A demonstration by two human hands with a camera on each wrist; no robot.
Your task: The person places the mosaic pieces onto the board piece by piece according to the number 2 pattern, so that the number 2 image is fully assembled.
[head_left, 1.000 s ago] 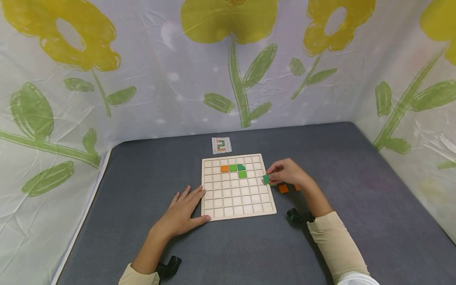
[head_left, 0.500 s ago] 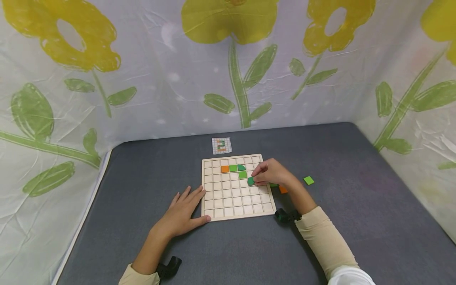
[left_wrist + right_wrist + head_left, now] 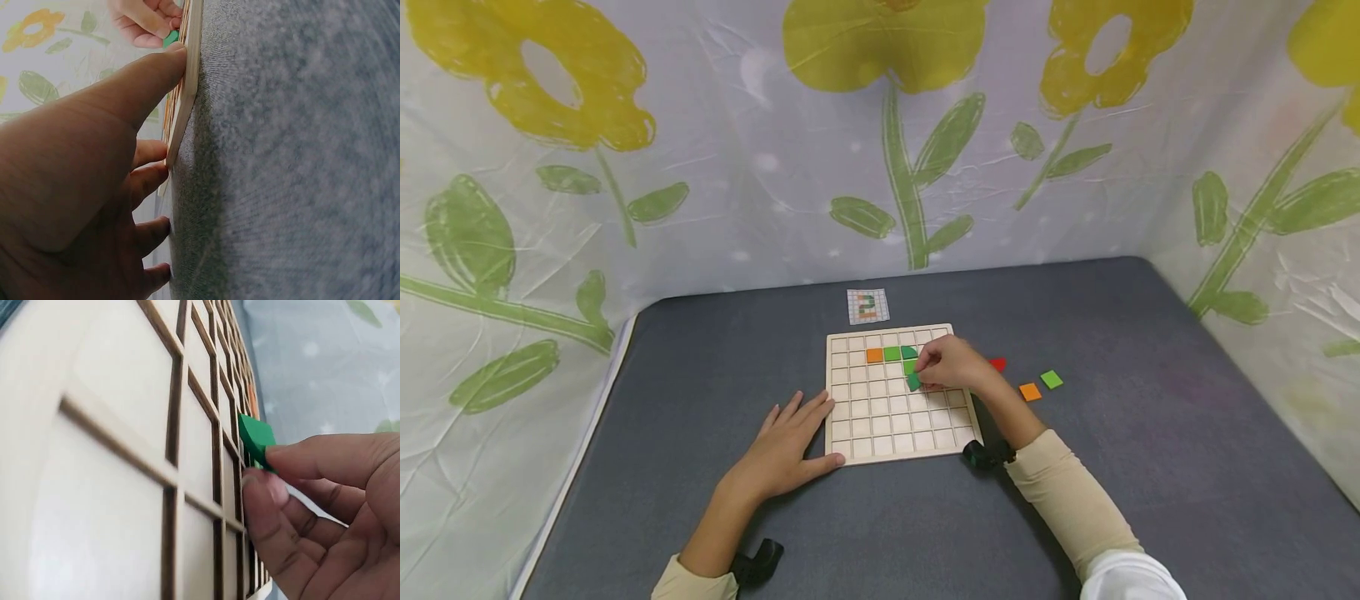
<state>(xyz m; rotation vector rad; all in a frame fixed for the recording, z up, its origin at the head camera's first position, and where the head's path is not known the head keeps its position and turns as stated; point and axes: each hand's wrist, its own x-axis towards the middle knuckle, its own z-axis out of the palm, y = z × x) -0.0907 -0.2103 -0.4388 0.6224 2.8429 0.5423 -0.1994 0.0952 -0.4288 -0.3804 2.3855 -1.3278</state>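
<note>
A wooden grid board point(image 3: 880, 427) lies on the dark table. My right hand point(image 3: 957, 367) is over its right half and pinches a dark green tile point(image 3: 913, 382) with a curved side. In the right wrist view this green tile point(image 3: 256, 436) tilts above the grid cells, between thumb and fingers. Just beyond it, one bright green tile point(image 3: 910, 366) sits in a cell. The row above holds an orange tile point(image 3: 874, 356), another bright green tile point(image 3: 891, 353) and a rounded dark green tile point(image 3: 909, 352). My left hand point(image 3: 786, 446) rests spread at the board's left edge, thumb on the near corner.
Right of the board lie a red tile point(image 3: 997, 364), partly hidden, a loose orange tile point(image 3: 1030, 392) and a loose bright green tile point(image 3: 1052, 380). A small printed pattern card point(image 3: 867, 307) lies behind the board. Flower-printed fabric point(image 3: 737, 167) surrounds the table's back.
My right hand has carried the dark green tile leftward from the board's right edge to beside the bright green one. Loose tiles at the right have come into view. The left hand stays put.
</note>
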